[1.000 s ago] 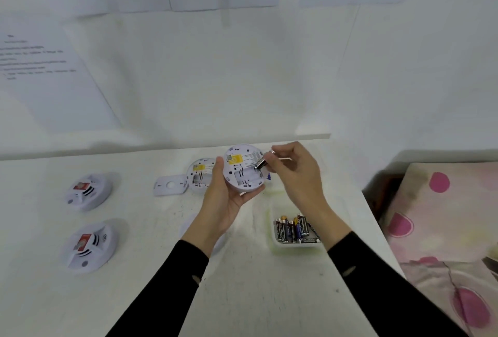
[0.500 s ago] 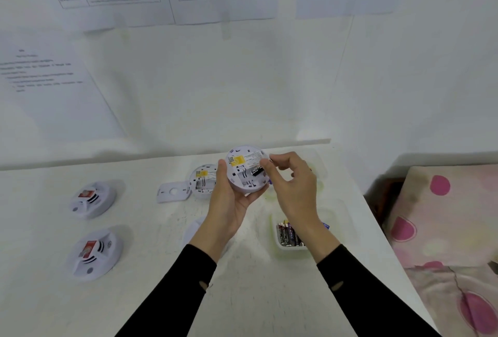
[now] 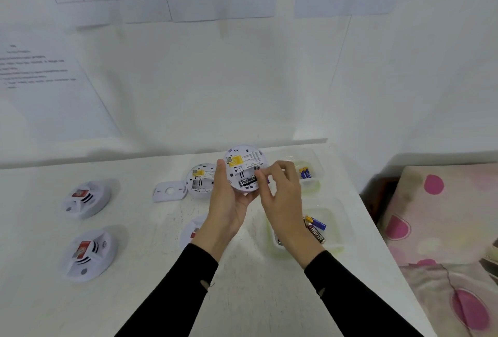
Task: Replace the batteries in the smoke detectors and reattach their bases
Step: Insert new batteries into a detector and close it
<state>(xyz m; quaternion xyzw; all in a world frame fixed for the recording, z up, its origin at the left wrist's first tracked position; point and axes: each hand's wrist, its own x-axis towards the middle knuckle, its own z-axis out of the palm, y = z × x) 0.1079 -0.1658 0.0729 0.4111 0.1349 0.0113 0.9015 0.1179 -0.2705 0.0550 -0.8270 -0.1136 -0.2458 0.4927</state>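
My left hand [image 3: 227, 210] holds a round white smoke detector [image 3: 244, 164] upright above the table, its back with a yellow label facing me. A black battery [image 3: 247, 181] lies in its compartment. My right hand [image 3: 283, 191] has its thumb and forefinger pressed on the battery's right end. A second opened detector [image 3: 200, 179] lies on the table behind my left hand, with a flat white base plate [image 3: 168, 191] to its left. Another white piece [image 3: 190, 231] is partly hidden under my left wrist.
Two closed detectors [image 3: 86, 197] [image 3: 90, 253] sit at the left of the white table [image 3: 269, 296]. A clear tray of batteries [image 3: 315, 228] lies under my right wrist; another tray with batteries [image 3: 305, 173] stands behind it. A pink-spotted cloth [image 3: 444, 228] lies beyond the table's right edge.
My right hand brought the battery from above the detector down into the compartment. The battery now lies seated with my fingertips at its end. Both hands shifted slightly.
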